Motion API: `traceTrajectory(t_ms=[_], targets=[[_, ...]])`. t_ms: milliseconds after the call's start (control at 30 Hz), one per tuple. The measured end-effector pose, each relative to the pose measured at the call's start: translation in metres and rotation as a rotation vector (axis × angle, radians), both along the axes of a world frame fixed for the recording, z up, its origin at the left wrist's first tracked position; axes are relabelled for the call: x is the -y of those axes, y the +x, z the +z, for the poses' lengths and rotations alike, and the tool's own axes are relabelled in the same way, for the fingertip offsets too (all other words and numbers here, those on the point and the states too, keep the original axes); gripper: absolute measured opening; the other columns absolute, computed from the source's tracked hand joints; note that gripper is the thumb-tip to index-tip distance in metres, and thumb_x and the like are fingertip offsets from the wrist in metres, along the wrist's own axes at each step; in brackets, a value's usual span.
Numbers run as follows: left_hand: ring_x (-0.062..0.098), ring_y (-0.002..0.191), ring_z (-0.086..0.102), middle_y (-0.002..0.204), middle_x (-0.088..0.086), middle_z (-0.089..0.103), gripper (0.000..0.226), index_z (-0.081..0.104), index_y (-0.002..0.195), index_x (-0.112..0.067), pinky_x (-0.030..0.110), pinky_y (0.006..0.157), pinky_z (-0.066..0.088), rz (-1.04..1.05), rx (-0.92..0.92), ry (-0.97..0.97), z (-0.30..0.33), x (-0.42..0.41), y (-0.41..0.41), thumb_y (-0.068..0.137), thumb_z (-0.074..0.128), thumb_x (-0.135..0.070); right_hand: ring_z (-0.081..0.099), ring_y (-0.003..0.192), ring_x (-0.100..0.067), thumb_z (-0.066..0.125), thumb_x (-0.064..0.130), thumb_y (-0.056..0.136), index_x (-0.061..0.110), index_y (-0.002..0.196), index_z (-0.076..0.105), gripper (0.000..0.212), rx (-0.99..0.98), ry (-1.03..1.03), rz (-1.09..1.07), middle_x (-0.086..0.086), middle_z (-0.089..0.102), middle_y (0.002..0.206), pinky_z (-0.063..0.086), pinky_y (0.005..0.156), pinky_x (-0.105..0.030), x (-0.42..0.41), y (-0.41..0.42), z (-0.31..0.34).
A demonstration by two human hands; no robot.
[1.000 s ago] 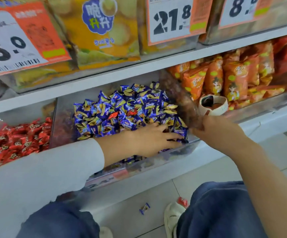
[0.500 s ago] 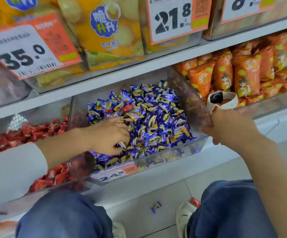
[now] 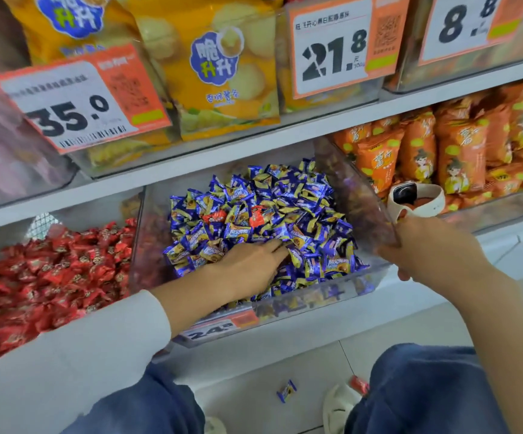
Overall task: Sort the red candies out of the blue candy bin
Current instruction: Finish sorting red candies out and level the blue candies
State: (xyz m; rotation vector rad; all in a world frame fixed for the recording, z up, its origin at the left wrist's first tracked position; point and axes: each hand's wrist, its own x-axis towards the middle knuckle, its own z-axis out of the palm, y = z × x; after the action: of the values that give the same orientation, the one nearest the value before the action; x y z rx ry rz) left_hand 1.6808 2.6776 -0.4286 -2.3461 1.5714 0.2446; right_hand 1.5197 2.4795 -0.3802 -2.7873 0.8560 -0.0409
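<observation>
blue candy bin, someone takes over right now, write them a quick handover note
Left hand: fingers spread flat in the blue candies, holding nothing I can see.
Right hand: grips the right wall of the blue candy bin, holding it steady.
Two red candies lie on top of the blue pile, just beyond the left fingers.
Red candy bin sits directly to the left.
Left: pick both out and move them left, then check deeper. One blue candy and one red candy lie on the floor.

The person wears a white long sleeve (image 3: 75, 349) pushed up short of the bare left hand (image 3: 251, 266), blue denim trousers (image 3: 426, 389), a white slipper (image 3: 337, 408), and nothing on the right forearm or right hand (image 3: 423, 245).
</observation>
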Motion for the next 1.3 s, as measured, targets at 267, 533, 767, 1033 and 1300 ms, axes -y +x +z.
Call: traceTrajectory(t_ms=[267,533,767,1033,1300], targets=[[0.025,0.102,0.050,0.110,0.007,0.052,0.043,0.041,0.128,-0.012,0.037,0.081,0.044,0.032,-0.194,-0.116,-0.006,0.014,-0.003,0.092,0.058,-0.029,0.063,0.064,-0.017,0.054,0.038,0.090,0.011,0.082,0.048,0.029,-0.028,-0.011,0.008,0.002,0.064,0.057,0.051,0.064,-0.032,-0.001,0.001,0.001],[0.012,0.048,0.035,0.060,0.003,0.041,0.040,0.048,0.125,-0.028,0.025,0.047,0.028,0.253,-0.494,-0.400,0.013,-0.003,0.010,0.089,0.060,-0.016,0.063,0.065,-0.018,0.052,0.039,0.089,0.012,0.084,0.052,0.028,-0.023,-0.019,0.022,0.001,0.065,0.061,0.054,0.066,-0.034,0.002,0.000,-0.001],[0.017,0.055,0.049,0.063,0.012,0.054,0.059,0.040,0.135,-0.030,0.030,0.057,0.039,0.418,-0.221,-0.744,0.048,-0.044,0.029,0.084,0.068,-0.025,0.056,0.065,-0.024,0.053,0.049,0.088,0.015,0.068,0.048,0.040,0.006,-0.034,0.026,0.000,0.051,0.058,0.046,0.059,-0.031,0.002,-0.001,0.001],[0.026,0.122,0.043,0.130,0.004,0.055,0.044,0.050,0.132,-0.020,0.037,0.103,0.033,0.282,0.042,-0.613,0.051,-0.036,0.014,0.090,0.060,-0.029,0.046,0.053,-0.032,0.055,0.038,0.091,0.008,0.067,0.063,0.039,0.446,-0.212,-0.018,-0.011,0.050,0.053,0.028,0.048,-0.025,-0.002,0.004,0.005],[0.020,0.119,0.043,0.133,0.000,0.051,0.050,0.051,0.134,-0.027,0.037,0.098,0.042,-0.236,-0.294,-0.330,0.003,0.050,-0.016,0.086,0.067,-0.031,0.057,0.078,-0.026,0.071,0.017,0.081,0.012,0.091,0.068,0.012,0.717,-0.100,0.136,-0.003,0.057,0.088,0.036,0.060,-0.024,-0.004,0.014,-0.009]])
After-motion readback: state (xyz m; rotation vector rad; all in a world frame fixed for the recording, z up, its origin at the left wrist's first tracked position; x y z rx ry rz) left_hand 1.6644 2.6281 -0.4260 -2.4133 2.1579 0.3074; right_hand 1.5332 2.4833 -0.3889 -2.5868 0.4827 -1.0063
